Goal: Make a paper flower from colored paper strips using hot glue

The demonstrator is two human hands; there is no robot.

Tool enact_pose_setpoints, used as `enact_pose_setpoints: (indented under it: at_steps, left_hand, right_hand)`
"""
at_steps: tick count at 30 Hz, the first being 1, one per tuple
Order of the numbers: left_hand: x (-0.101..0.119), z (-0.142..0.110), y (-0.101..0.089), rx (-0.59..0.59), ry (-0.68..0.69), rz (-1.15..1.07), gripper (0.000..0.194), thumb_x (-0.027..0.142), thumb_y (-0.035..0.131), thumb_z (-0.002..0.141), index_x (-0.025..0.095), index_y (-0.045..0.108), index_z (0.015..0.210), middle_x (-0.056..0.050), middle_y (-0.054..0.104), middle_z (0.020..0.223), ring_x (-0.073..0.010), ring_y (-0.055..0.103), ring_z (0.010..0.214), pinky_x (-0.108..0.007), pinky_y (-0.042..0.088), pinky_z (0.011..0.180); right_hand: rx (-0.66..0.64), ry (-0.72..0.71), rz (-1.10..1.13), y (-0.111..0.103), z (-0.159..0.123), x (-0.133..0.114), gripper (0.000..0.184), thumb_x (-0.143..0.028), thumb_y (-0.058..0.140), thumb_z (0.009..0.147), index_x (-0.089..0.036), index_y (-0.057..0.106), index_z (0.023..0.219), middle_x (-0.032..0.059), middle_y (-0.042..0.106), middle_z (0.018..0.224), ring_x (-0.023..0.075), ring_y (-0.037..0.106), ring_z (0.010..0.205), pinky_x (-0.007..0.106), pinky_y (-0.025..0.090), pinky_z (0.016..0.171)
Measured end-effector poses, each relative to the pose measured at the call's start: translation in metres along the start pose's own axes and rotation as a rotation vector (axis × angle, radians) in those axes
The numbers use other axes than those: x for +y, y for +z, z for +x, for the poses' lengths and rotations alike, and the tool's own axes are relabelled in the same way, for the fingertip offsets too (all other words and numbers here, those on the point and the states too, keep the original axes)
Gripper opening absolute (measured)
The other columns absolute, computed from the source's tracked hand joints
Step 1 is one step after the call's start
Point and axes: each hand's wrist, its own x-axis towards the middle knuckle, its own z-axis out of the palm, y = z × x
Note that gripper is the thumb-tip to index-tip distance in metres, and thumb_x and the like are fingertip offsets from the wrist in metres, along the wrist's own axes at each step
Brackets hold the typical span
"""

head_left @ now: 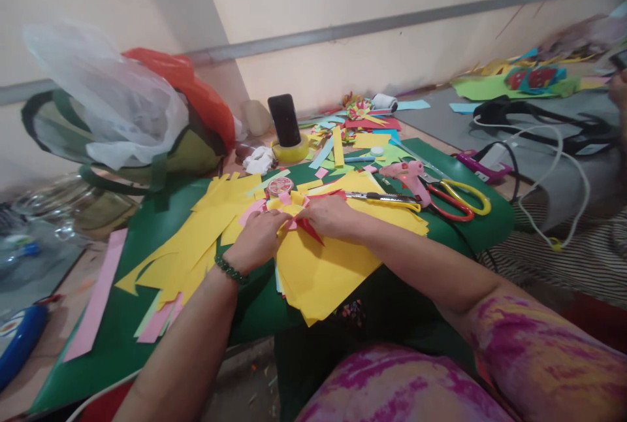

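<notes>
My left hand (258, 239), with a green bead bracelet (229, 270) at the wrist, and my right hand (329, 215) meet over a pile of yellow paper (318, 272). Both hands have their fingers pressed together on a small folded paper piece (298, 221) of red, pink and yellow. It lies on the yellow sheets, on top of a green sheet (127, 343) that covers the table. Just beyond my hands stands a small round container (280, 185).
A pink glue gun (409, 177), yellow-handled scissors (460, 198) and a yellow cutter (385, 198) lie to the right. A phone (285, 119) stands in a yellow tape roll. Plastic bags (127, 105) sit at the left. Cables (548, 174) run at the right.
</notes>
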Motion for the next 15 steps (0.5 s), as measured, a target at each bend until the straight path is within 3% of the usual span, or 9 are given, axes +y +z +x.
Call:
enact_pose_setpoints:
  at_steps: [5,15]
  left_hand:
    - [-0.0083,-0.0024,0.003,0.044,-0.027,-0.106,0.041,0.002,0.041,0.075,0.02,0.054,0.109,-0.007,0.073,0.105,-0.0239,0.067,0.098,-0.038,0.048,0.087]
    - [-0.0102,-0.0022,0.0016,0.015,-0.036,-0.155,0.041,0.001,0.041,0.073,0.02,0.049,0.109,-0.008,0.073,0.109,-0.0237,0.067,0.105,-0.038,0.049,0.091]
  right_hand:
    - [0.03,-0.014,-0.031,0.0022,0.0013,-0.0002,0.041,-0.017,0.043,0.092,-0.026,0.07,0.121,0.0089,0.073,0.108,0.0242,0.066,0.097,0.029,0.034,0.062]
    - [0.038,-0.043,-0.096,-0.0003,-0.0004,-0.0045,0.039,-0.019,0.04,0.096,-0.028,0.071,0.118,0.0108,0.07,0.105,0.0235,0.066,0.093,0.028,0.034,0.062]
